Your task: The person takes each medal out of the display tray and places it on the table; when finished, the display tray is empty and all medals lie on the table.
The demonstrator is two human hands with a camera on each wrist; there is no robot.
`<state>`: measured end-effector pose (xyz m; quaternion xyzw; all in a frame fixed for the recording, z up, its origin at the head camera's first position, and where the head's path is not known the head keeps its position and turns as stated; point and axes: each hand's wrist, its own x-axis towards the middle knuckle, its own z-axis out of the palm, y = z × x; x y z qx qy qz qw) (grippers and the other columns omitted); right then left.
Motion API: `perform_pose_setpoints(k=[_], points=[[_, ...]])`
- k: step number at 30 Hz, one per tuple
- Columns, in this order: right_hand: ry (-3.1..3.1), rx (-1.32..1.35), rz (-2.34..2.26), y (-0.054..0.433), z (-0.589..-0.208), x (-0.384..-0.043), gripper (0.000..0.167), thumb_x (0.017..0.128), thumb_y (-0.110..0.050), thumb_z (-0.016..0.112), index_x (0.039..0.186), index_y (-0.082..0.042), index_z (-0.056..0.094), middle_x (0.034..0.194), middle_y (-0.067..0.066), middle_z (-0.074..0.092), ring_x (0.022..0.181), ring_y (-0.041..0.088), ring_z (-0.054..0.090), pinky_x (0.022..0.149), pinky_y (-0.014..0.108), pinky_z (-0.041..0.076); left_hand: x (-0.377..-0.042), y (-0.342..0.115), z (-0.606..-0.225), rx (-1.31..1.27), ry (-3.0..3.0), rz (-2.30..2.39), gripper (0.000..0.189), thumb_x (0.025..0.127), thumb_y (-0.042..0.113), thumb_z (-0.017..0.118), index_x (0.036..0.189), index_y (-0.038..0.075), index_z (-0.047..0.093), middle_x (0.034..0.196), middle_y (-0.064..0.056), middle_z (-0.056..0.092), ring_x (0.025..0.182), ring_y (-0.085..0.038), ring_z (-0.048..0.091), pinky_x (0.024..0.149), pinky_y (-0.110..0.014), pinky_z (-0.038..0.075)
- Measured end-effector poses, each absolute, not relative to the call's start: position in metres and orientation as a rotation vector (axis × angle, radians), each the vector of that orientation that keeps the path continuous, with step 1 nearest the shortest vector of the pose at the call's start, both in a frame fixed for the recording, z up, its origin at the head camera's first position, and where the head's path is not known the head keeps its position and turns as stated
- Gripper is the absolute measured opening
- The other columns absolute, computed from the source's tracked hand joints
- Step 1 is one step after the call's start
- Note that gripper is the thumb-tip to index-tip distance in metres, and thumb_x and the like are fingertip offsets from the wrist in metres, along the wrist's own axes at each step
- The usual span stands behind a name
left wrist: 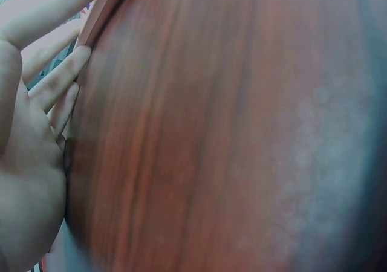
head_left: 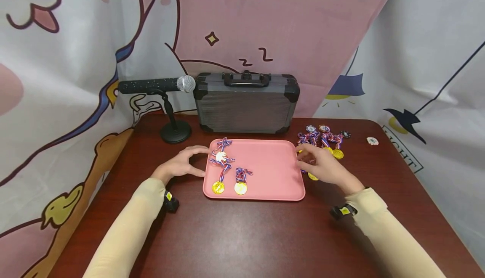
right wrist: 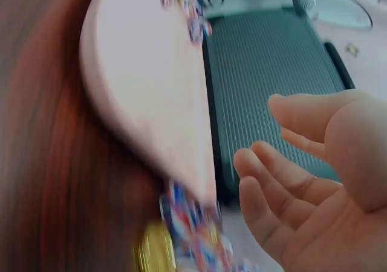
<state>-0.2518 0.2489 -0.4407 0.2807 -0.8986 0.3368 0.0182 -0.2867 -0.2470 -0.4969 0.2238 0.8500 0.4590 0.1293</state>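
A pink tray (head_left: 270,166) lies on the table with three gold medals on striped ribbons in its left part: an upper-left medal (head_left: 221,156), a lower-left medal (head_left: 218,187) and one farther right (head_left: 240,188). My left hand (head_left: 179,163) is at the tray's left edge, thumb and fingers spread; in the left wrist view its fingertips (left wrist: 81,53) meet the rim. At the opposite edge is my right hand (head_left: 322,164), fingers loosely bent, holding nothing. Beyond and partly behind it lie several more medals (head_left: 337,153) with tangled ribbons.
A grey hard case (head_left: 246,109) stands at the back of the table. To its left is a microphone (head_left: 159,85) on a round-based stand (head_left: 175,131). Poker chips lie by the medals, and a white chip (head_left: 372,141) is farther right. Printed cloth surrounds the table.
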Motion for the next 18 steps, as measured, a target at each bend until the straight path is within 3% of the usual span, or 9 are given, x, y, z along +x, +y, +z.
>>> perform_pose_setpoints(k=[6,14,18], points=[[-2.796,1.106,1.215,0.191,-0.448,-0.251,0.035,0.094,-0.003,0.078,0.127,-0.004,0.065,0.103,0.011,0.074,0.088,0.017,0.072,0.078,0.034,0.061,-0.287,-0.247,-0.499,0.638,2.469,1.339,0.08,0.074,0.018,0.096,0.146,0.014,0.062,0.158,-0.01,0.049,0.152,-0.035,0.028,0.123,-0.067,0.02],[-2.832,1.415,1.236,0.128,-0.458,-0.244,0.034,0.097,-0.013,0.077,0.13,-0.009,0.068,0.101,-0.003,0.074,0.09,0.01,0.07,0.08,0.03,0.06,-0.281,-0.242,-0.489,0.655,2.455,1.376,0.08,0.074,0.005,0.094,0.146,0.002,0.059,0.157,-0.02,0.048,0.152,-0.04,0.029,0.124,-0.067,0.017],[-2.844,1.526,1.125,0.108,-0.464,-0.242,0.036,0.097,-0.015,0.077,0.132,-0.012,0.068,0.098,-0.007,0.071,0.086,0.007,0.067,0.08,0.027,0.058,-0.277,-0.24,-0.485,0.678,2.441,1.388,0.078,0.074,0.004,0.094,0.145,0.001,0.06,0.156,-0.02,0.049,0.15,-0.041,0.031,0.124,-0.066,0.018]])
